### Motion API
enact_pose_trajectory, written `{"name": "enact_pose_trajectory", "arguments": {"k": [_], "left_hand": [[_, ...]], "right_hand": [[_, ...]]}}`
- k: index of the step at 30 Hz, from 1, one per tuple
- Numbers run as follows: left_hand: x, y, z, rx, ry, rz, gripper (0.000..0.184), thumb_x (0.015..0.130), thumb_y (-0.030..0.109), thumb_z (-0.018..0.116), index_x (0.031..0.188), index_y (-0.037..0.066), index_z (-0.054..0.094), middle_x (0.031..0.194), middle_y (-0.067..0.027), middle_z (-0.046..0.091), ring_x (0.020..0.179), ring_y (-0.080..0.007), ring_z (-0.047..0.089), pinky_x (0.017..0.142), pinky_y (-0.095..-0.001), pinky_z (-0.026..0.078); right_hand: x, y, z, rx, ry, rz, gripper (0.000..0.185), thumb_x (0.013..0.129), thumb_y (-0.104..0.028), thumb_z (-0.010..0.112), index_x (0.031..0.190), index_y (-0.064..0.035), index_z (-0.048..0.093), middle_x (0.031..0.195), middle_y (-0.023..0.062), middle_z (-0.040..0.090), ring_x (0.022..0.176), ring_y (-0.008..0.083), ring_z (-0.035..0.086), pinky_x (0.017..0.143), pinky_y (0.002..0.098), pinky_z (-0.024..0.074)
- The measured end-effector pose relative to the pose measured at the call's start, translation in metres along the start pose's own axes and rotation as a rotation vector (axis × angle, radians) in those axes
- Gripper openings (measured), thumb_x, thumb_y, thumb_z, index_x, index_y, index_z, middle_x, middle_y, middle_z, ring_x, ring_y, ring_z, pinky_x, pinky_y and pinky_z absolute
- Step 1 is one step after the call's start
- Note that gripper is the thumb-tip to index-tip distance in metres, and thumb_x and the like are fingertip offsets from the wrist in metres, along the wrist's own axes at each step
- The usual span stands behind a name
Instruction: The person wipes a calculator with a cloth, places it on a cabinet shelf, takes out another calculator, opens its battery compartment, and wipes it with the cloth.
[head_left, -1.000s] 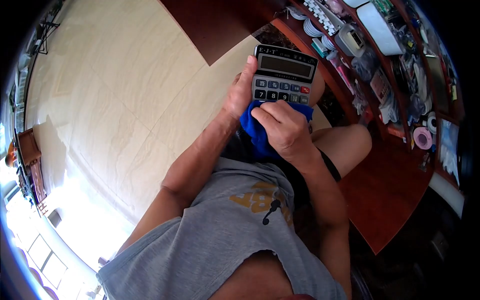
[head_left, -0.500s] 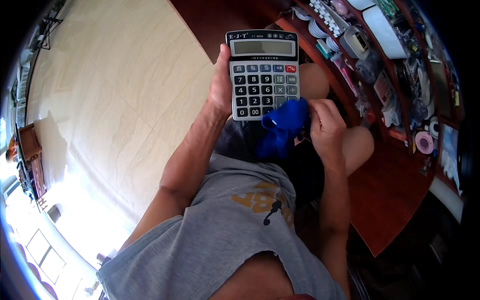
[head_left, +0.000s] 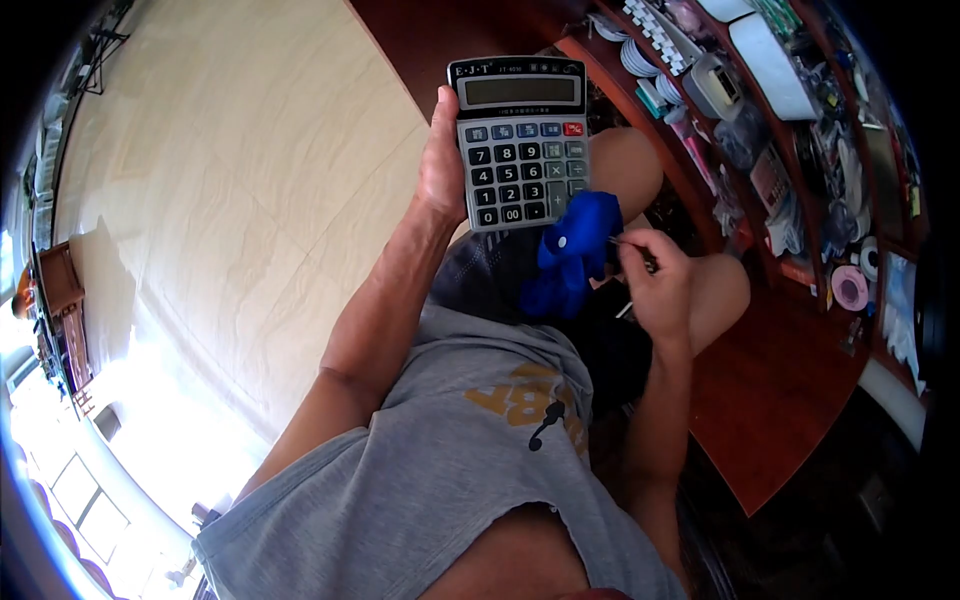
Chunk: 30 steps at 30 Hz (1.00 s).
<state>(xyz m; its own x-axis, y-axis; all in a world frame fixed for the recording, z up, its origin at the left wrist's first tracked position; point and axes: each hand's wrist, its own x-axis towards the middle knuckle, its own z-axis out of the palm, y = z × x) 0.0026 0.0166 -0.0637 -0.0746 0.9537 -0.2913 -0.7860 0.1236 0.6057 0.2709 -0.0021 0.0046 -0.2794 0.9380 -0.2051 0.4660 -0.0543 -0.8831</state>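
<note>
My left hand (head_left: 440, 165) grips a grey and black desk calculator (head_left: 522, 150) by its left edge, thumb along the side. The calculator faces me, with its display at the top and a red key at the right. In front of its lower right corner hangs a bunched blue cloth (head_left: 580, 240) with a small white spot on it. My right hand (head_left: 658, 275) is closed in a pinch at the cloth's right edge. Something small and dark shows by those fingers, too indistinct to name. The calculator's lower right keys are partly hidden by the cloth.
Shelves (head_left: 600, 75) at the right hold bagged goods, white coiled items and a white bin (head_left: 770, 65). A pink roll (head_left: 849, 286) lies lower on them. A red-brown wooden surface (head_left: 760, 430) is beside my knee; pale tiled floor (head_left: 240, 180) extends left.
The calculator has tilted slightly and its lower edge has risen. The blue cloth has shifted right and its white spot now faces me. My right fingers have moved a little down.
</note>
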Motion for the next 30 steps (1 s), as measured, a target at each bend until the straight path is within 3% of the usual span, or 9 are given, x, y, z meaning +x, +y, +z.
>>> {"name": "enact_pose_trajectory", "arguments": {"k": [4, 8, 9, 13, 16, 17, 24, 28, 30], "left_hand": [[-0.003, -0.008, 0.009, -0.023, 0.046, -0.048, 0.087, 0.101, 0.072, 0.026, 0.143, 0.000, 0.050, 0.132, -0.0212, 0.063, 0.116, -0.0307, 0.066, 0.099, -0.0435, 0.055], [-0.002, -0.003, 0.005, 0.049, 0.069, -0.041, 0.078, 0.105, 0.065, 0.026, 0.139, 0.000, 0.053, 0.120, -0.0212, 0.068, 0.101, -0.0289, 0.072, 0.083, -0.0385, 0.062], [-0.003, -0.003, 0.006, 0.019, 0.070, -0.035, 0.074, 0.106, 0.062, 0.029, 0.135, 0.000, 0.056, 0.113, -0.0193, 0.071, 0.094, -0.0263, 0.074, 0.077, -0.0356, 0.063], [-0.006, 0.002, 0.013, 0.122, 0.084, -0.018, 0.072, 0.105, 0.062, 0.036, 0.129, -0.002, 0.060, 0.108, -0.0173, 0.072, 0.088, -0.0220, 0.074, 0.075, -0.0334, 0.063], [-0.001, -0.003, 0.009, 0.128, 0.076, -0.044, 0.073, 0.104, 0.062, 0.038, 0.128, -0.002, 0.061, 0.108, -0.0165, 0.073, 0.087, -0.0204, 0.074, 0.074, -0.0318, 0.062], [-0.001, -0.002, 0.007, 0.222, 0.039, -0.060, 0.078, 0.105, 0.065, 0.027, 0.135, -0.001, 0.057, 0.115, -0.0185, 0.071, 0.097, -0.0243, 0.073, 0.083, -0.0355, 0.063], [-0.003, -0.003, 0.012, 0.060, 0.029, -0.070, 0.079, 0.105, 0.065, 0.026, 0.136, 0.000, 0.057, 0.118, -0.0180, 0.070, 0.101, -0.0242, 0.072, 0.085, -0.0355, 0.062], [0.001, -0.006, 0.010, 0.058, 0.000, -0.097, 0.079, 0.105, 0.065, 0.027, 0.136, -0.001, 0.056, 0.120, -0.0185, 0.069, 0.103, -0.0249, 0.072, 0.087, -0.0358, 0.061], [0.001, -0.011, 0.013, -0.049, 0.004, -0.109, 0.072, 0.105, 0.062, 0.036, 0.132, -0.001, 0.060, 0.114, -0.0160, 0.072, 0.095, -0.0216, 0.073, 0.082, -0.0323, 0.061]], "right_hand": [[0.006, 0.000, 0.044, -0.069, 0.054, -0.338, 0.005, 0.090, 0.004, 0.066, 0.095, 0.0038, 0.067, 0.083, 0.0137, 0.066, 0.074, 0.0225, 0.067, 0.068, 0.0327, 0.0514], [0.017, -0.003, 0.061, -0.060, 0.110, -0.416, 0.007, 0.090, 0.003, 0.067, 0.097, 0.0024, 0.068, 0.087, 0.0137, 0.067, 0.078, 0.0284, 0.067, 0.070, 0.0331, 0.0515], [0.020, -0.005, 0.061, -0.158, 0.129, -0.519, 0.011, 0.088, 0.004, 0.067, 0.098, 0.0013, 0.068, 0.088, 0.0130, 0.067, 0.079, 0.0292, 0.067, 0.070, 0.0341, 0.0521], [0.030, -0.016, 0.050, -0.522, 0.067, -0.814, 0.021, 0.079, 0.004, 0.067, 0.100, -0.0017, 0.069, 0.090, 0.0113, 0.065, 0.081, 0.0307, 0.066, 0.070, 0.0368, 0.0542], [0.036, -0.021, 0.045, -0.532, 0.000, -0.880, 0.023, 0.075, 0.002, 0.066, 0.097, -0.0024, 0.069, 0.089, 0.0106, 0.064, 0.082, 0.0288, 0.066, 0.070, 0.0369, 0.0551], [0.035, -0.024, 0.047, -0.533, -0.002, -0.880, 0.023, 0.075, 0.002, 0.066, 0.097, -0.0024, 0.069, 0.089, 0.0106, 0.064, 0.082, 0.0288, 0.066, 0.070, 0.0369, 0.0551], [0.037, -0.025, 0.047, -0.394, -0.055, -0.881, 0.021, 0.077, 0.004, 0.066, 0.097, -0.0009, 0.068, 0.089, 0.0111, 0.064, 0.080, 0.0294, 0.066, 0.069, 0.0392, 0.0550], [0.032, -0.028, 0.044, -0.476, -0.009, -0.862, 0.022, 0.077, 0.006, 0.067, 0.098, -0.0002, 0.068, 0.088, 0.0116, 0.064, 0.081, 0.0296, 0.066, 0.071, 0.0393, 0.0550], [0.029, -0.031, 0.053, -0.376, -0.031, -0.833, 0.022, 0.077, 0.005, 0.068, 0.098, -0.0003, 0.068, 0.088, 0.0111, 0.064, 0.080, 0.0290, 0.066, 0.070, 0.0390, 0.0551]]}}
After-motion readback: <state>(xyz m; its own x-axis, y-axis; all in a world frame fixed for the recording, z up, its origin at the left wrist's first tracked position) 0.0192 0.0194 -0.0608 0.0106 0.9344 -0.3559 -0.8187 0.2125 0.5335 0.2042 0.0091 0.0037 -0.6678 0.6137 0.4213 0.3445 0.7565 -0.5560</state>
